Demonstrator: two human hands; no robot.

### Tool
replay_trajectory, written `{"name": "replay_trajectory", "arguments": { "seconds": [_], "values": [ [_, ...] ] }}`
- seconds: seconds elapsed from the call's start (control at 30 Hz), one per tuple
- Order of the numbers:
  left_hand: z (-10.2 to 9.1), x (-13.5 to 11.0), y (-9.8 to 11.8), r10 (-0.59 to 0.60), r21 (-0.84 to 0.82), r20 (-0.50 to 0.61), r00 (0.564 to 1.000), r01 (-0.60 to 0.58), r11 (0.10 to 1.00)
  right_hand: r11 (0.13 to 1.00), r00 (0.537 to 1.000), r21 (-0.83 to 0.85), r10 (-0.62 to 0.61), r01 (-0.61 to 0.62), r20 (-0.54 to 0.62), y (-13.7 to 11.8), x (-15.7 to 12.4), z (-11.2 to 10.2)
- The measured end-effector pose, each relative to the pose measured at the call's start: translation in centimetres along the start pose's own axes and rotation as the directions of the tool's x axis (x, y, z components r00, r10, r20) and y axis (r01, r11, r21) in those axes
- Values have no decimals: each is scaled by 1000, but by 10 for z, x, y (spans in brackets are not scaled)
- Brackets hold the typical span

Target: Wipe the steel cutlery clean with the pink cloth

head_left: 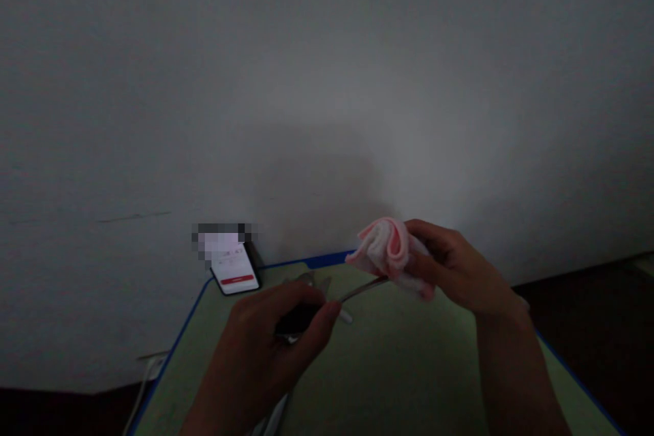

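My left hand (270, 340) is closed in a pinch on a slim metal piece of cutlery (362, 287). Its other end runs into a pink and white cloth (384, 245), so I cannot tell whether it is a spoon or a fork. My right hand (454, 266) grips the bunched cloth around that end, above the table. Just behind my left hand lie more shiny utensils (325, 283), partly hidden by the fingers. Long metal pieces (276, 417) also show below my left wrist.
A phone (236, 269) with a lit screen leans on the wall at the table's back left corner. The pale green table (388, 368) has a blue edge and stands against a grey wall (327, 82). A white cable (137, 398) hangs at the left. The light is dim.
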State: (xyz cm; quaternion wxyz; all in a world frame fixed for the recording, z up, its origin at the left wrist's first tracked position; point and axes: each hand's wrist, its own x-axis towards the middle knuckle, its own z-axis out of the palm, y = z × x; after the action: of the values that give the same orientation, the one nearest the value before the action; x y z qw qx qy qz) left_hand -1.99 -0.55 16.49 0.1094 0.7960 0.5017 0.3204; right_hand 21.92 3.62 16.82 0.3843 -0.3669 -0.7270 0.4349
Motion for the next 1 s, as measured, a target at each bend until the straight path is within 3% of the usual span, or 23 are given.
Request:
{"name": "replay_trajectory", "arguments": {
  "seconds": [1.0],
  "values": [
    [1, 0, 0, 33, -13, 16, 999, -33, 999, 997, 998, -39, -63, 64, 32, 1, 0, -2]
  ]
}}
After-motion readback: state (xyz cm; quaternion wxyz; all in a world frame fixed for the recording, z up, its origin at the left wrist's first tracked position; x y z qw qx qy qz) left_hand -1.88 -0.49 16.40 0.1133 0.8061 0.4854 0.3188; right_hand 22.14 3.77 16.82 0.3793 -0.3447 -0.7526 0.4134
